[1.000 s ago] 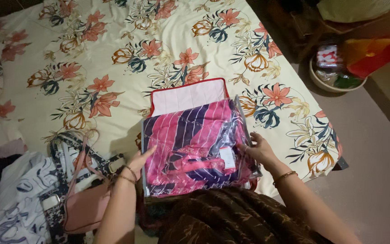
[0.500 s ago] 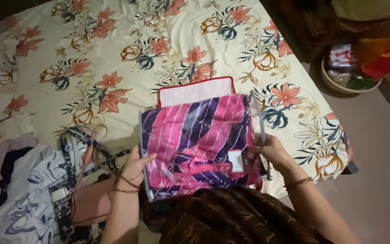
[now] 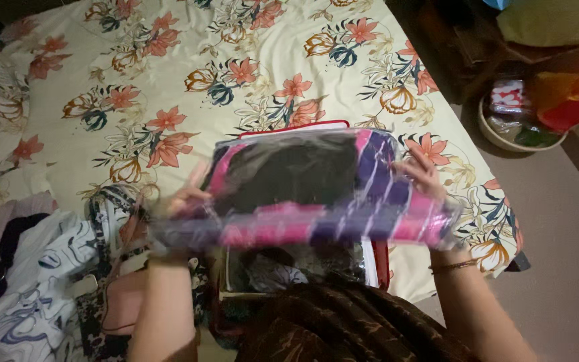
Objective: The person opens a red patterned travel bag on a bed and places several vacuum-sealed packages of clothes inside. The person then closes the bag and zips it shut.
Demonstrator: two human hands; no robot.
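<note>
Two hands hold one clear plastic packet of folded pink and purple striped cloth (image 3: 303,194) up off the bed. The left hand (image 3: 185,200) grips the packet's left end, fingers curled onto it, though blur hides the exact grip; the right hand (image 3: 423,175) pinches the right end, fingers over the top edge. The packet hangs level in the air, tilted so its long edge faces the camera, well above what lies below. The step in hand looks like lifting the packet out and turning it over; the next move would call for a firm hold at both ends, since the slick plastic could slip. Beneath it sits an open red-edged storage case (image 3: 376,261), with another bagged, darker garment (image 3: 283,268) inside. The case rests on a bed with a floral sheet (image 3: 169,87). To the left lie a pink handbag (image 3: 125,302) and white patterned clothes (image 3: 35,295); on the floor at right, a bowl of packets (image 3: 517,124).
</note>
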